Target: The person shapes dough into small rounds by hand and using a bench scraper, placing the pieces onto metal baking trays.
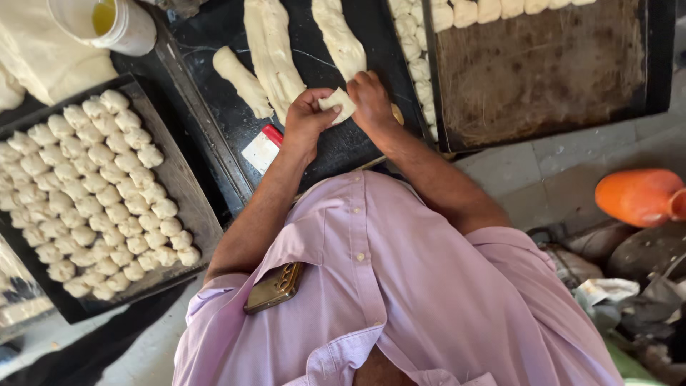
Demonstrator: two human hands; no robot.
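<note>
Both hands' fingers [323,100] around one dough piece [339,104], touching.

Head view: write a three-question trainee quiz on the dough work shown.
1. What do the left hand and right hand hold between them?
2. True or false: the left tray is packed with shaped dough pieces.
3. The scraper lies nearest which hand: A left, B right?

Key: 1. a small dough piece; 2. true; 3. A.
</note>
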